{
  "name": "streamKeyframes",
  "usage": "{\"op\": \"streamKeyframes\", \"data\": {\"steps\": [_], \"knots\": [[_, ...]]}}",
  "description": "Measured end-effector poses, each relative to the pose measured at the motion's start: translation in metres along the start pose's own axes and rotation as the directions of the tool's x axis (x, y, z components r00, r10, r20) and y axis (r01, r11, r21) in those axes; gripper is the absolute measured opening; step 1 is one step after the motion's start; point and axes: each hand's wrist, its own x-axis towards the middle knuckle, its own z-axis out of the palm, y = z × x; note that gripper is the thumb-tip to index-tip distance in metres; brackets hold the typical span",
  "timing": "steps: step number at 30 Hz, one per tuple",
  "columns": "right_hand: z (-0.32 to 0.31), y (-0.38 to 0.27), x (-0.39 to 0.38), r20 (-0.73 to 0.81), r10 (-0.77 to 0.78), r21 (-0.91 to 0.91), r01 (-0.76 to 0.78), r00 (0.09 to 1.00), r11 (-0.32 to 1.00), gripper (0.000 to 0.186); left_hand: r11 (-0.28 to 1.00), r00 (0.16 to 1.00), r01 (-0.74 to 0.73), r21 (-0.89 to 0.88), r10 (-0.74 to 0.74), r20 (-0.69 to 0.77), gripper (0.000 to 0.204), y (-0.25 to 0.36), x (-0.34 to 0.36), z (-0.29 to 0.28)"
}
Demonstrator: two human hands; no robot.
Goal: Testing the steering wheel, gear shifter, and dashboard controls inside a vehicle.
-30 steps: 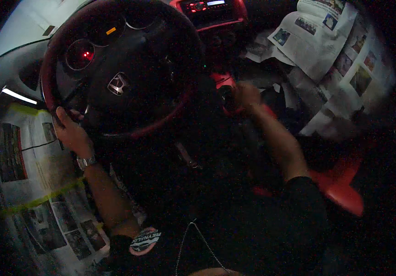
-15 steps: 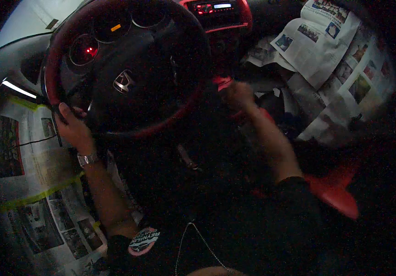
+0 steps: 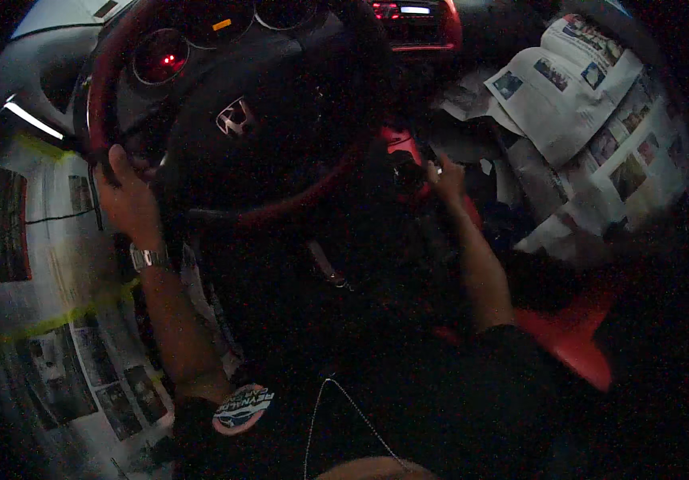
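"Where are your hands?"

"My left hand (image 3: 130,200) is at the left of the frame, closed around the rim of the steering wheel (image 3: 268,134), with my thumb lying up along it. The wheel fills the upper left and upper middle."

"And the right?"

"My right hand (image 3: 448,178) is right of centre, just beside a dark knob (image 3: 406,170) on the red console (image 3: 399,139). My fingers are partly bent; it's too dim for me to tell whether they touch the knob or hold anything."

"What's around you?"

"Printed newspaper sheets (image 3: 560,108) spread over the upper right. More newspaper (image 3: 55,240) covers the left edge, crossed by yellow tape (image 3: 68,318). A stereo (image 3: 416,28) with a lit display sits at the top, right of the wheel, and a gauge (image 3: 160,58) shows red dots at the upper left."

"Anything on your wrist?"

"A metal watch (image 3: 150,258), on my left."
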Motion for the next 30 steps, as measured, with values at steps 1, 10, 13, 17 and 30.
{"op": "streamKeyframes", "data": {"steps": [1, 10, 13, 17, 30], "knots": [[0.000, 0.000, -0.007, -0.074, -0.117, -0.020, 0.116, 0.990, 0.993, 0.039, 0.993, 0.998, -0.048, 0.112, 0.052, -0.037, 0.059, 0.000, 0.001, 0.000], [-0.006, -0.019, -0.005, -0.077, -0.111, 0.068, 0.117, 0.991, 0.991, 0.033, 0.988, 0.980, -0.135, 0.073, 0.144, -0.135, 0.064, -0.011, 0.004, 0.004], [-0.010, -0.031, -0.011, -0.061, -0.119, 0.067, 0.123, 0.991, 0.990, 0.058, 0.998, 0.998, -0.044, -0.036, 0.042, -0.043, 0.062, -0.016, 0.004, 0.008], [-0.019, -0.052, -0.041, -0.088, 0.018, 0.391, 0.018, 0.996, 0.920, 0.092, 0.992, 0.989, -0.097, -0.077, 0.087, -0.122, 0.056, -0.016, 0.003, 0.012], [-0.012, -0.018, -0.032, 0.060, 0.072, 0.542, -0.093, 0.996, 0.835, 0.095, 0.997, 0.995, -0.063, 0.038, 0.065, -0.077, 0.053, -0.003, -0.003, 0.007]]}}
